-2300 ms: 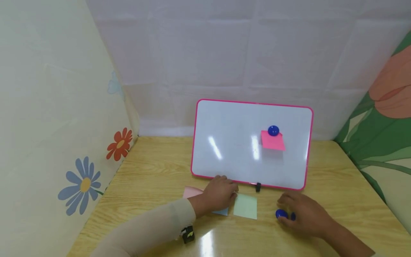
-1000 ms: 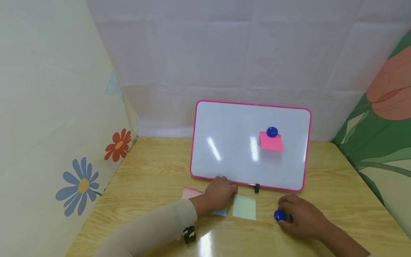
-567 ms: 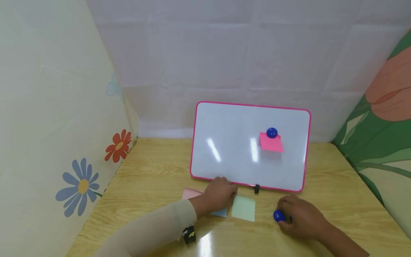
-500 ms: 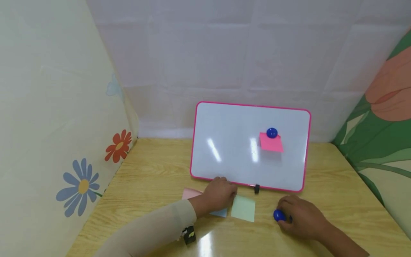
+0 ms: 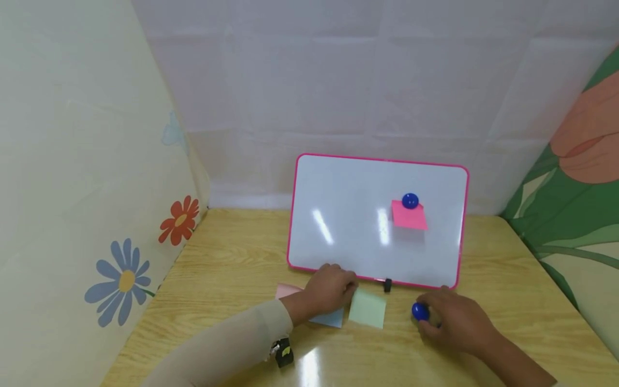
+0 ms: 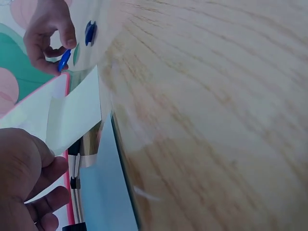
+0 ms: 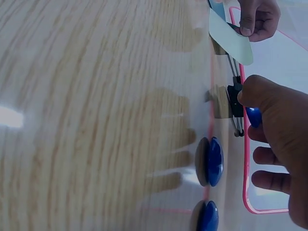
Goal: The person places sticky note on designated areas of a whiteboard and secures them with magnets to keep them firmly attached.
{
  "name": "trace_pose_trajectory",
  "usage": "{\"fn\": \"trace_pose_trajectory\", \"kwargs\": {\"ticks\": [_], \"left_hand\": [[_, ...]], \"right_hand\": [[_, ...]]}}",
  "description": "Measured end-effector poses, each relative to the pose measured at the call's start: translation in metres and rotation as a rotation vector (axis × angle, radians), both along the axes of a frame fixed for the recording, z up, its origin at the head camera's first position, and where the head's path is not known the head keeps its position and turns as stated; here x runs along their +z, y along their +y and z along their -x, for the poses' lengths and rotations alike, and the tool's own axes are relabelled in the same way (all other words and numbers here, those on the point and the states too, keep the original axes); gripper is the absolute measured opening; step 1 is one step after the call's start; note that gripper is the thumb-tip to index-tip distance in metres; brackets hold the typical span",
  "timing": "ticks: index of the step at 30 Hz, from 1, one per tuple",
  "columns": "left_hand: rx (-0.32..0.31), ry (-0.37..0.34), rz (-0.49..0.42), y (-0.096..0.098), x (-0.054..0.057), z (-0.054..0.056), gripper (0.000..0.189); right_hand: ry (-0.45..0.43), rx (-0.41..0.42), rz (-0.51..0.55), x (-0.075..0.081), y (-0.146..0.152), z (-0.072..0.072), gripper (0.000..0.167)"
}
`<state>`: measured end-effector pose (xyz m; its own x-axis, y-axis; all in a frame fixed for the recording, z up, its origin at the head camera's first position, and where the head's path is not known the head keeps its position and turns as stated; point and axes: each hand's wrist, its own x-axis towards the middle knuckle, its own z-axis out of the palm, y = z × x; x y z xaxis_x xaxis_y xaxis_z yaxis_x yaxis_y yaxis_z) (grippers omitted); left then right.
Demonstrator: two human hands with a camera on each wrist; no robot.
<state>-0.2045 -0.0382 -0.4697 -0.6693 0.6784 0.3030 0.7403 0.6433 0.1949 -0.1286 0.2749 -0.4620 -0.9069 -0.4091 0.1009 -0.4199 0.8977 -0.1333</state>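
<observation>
My left hand (image 5: pixel 330 290) pinches the top edge of a pale green sticky note (image 5: pixel 367 310); in the left wrist view the note (image 6: pixel 77 113) is tilted up from the table. Under that hand lies a light blue sticky note (image 5: pixel 331 318), partly covered. With thumb and fingertips, my right hand (image 5: pixel 456 320) pinches a round blue magnet (image 5: pixel 420 311), raised off the table in the left wrist view. Two more blue magnets (image 7: pixel 215 161) sit on the table below the right hand. The other right fingers are loosely bent.
A pink-framed whiteboard (image 5: pixel 348 215) leans at the back, a black clip-like piece (image 5: pixel 388 285) at its lower edge. On it, another blue magnet (image 5: pixel 410 201) holds a bright pink note (image 5: pixel 409 216). A pale pink note (image 5: pixel 287 291) lies left of my left hand.
The right hand has picked up the blue magnet and moved slightly toward the board. My left hand has shifted a little, raising the green note's edge and uncovering more of the light blue note.
</observation>
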Motion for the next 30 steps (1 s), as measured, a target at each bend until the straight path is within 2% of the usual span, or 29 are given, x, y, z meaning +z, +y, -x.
{"fn": "trace_pose_trajectory", "kwargs": {"ticks": [3, 8, 12, 19, 26, 30], "left_hand": [[-0.004, -0.011, -0.026, -0.002, 0.002, 0.001, 0.006], [-0.011, -0.011, -0.061, -0.003, 0.004, 0.006, 0.007], [-0.006, -0.005, -0.079, -0.006, 0.007, 0.01, 0.009], [0.041, -0.016, -0.093, -0.01, 0.01, 0.018, 0.008], [0.079, -0.04, -0.107, -0.013, 0.021, 0.022, 0.008], [0.098, -0.058, -0.101, -0.015, 0.027, 0.024, 0.011]], "right_hand": [[0.016, -0.021, 0.003, 0.004, -0.002, 0.001, 0.042], [0.141, 0.002, 0.037, 0.008, -0.002, 0.003, 0.044], [0.186, 0.017, 0.05, 0.011, -0.002, 0.006, 0.045], [0.246, 0.016, 0.054, 0.019, -0.001, 0.01, 0.045], [0.33, 0.028, 0.062, 0.03, 0.001, 0.017, 0.046], [0.342, 0.033, 0.079, 0.036, -0.001, 0.019, 0.045]]}}
